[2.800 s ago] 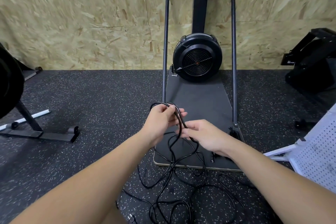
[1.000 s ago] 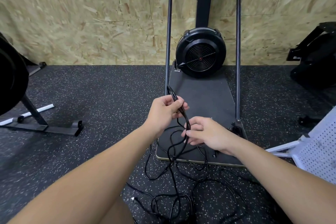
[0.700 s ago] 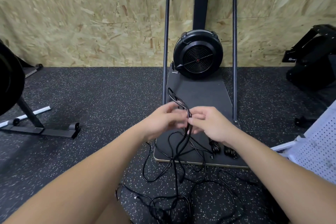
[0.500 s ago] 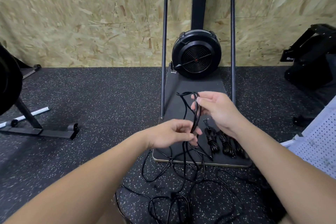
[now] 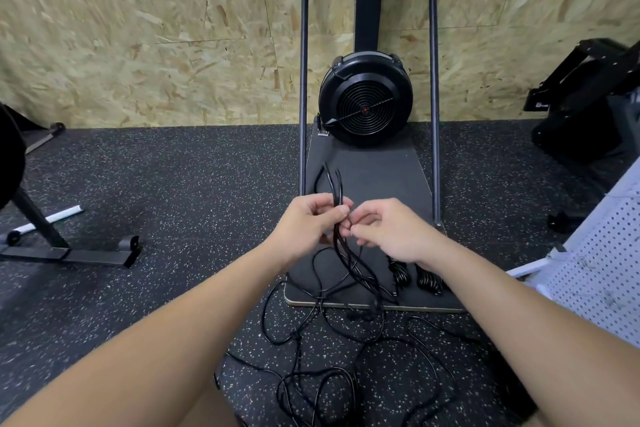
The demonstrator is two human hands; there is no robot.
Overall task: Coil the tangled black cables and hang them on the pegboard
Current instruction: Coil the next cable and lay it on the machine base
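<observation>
Black cables (image 5: 341, 246): a few folded strands held upright over the mat (image 5: 381, 184), the rest trailing in a tangle on the floor (image 5: 156, 201). Risk: trailing loops may snag or knot as slack is drawn up, spoiling the coil. Left hand (image 5: 308, 224) grips the bundle, thumb across it; right hand (image 5: 391, 230) beside it, fingertips pinching a strand

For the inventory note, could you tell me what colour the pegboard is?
White, dotted with small holes; the pegboard shows at the right edge of the head view.
</observation>
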